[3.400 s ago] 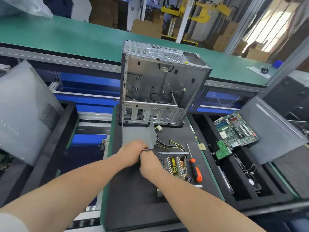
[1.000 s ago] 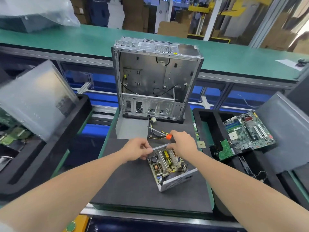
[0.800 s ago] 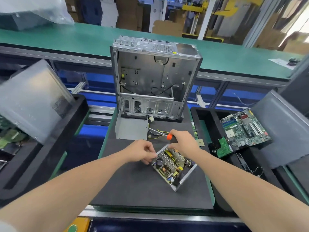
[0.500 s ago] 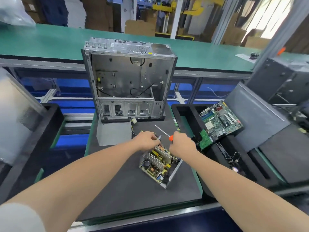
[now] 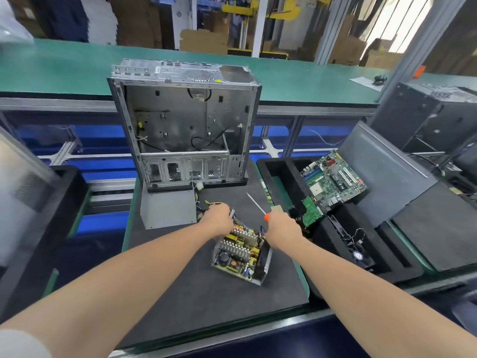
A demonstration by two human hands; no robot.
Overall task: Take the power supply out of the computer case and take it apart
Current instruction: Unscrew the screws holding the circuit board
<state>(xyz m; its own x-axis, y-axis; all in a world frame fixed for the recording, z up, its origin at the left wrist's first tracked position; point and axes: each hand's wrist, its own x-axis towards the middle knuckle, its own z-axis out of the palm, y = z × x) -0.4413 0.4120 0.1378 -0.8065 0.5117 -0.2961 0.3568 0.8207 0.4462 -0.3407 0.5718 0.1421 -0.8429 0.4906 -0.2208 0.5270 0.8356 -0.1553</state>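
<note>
1. Right hand (image 5: pixel 281 226): fist wrapped round the orange handle of a screwdriver (image 5: pixel 256 205). The bare shaft points up and away to the left, clear of everything.
2. Left hand (image 5: pixel 218 219): fingers curled down at the far corner of the power supply (image 5: pixel 241 251), beside its yellow and black wires (image 5: pixel 206 204). A thin grey tip shows past the knuckles. Cannot tell what the fingers hold.
3. Power supply lies between the two hands on the dark foam mat (image 5: pixel 180 293), skewed. It is an open metal shell holding the circuit board, with heatsinks and capacitors exposed.
4. Grey cover (image 5: pixel 167 210) sits apart on the mat, left of the left hand, just in front of the computer case (image 5: pixel 183 130).
5. Case stands upright at the mat's far end with its open side toward the camera. Inside are bare metal walls, a few loose black cables and a drive cage low down.
6. Black foam tray (image 5: pixel 273 171) to the right, with several compartments:
   - a green motherboard (image 5: pixel 333 182) lies tilted across the far ones
   - a small green card (image 5: pixel 311 211) sits just below it
   - a fan (image 5: pixel 357 255) with thin wires lies in a nearer slot
   - a grey side panel (image 5: pixel 387 177) leans at the tray's right side
7. Left black tray (image 5: pixel 64 189): a pale panel (image 5: pixel 23 182) leans in it.
</note>
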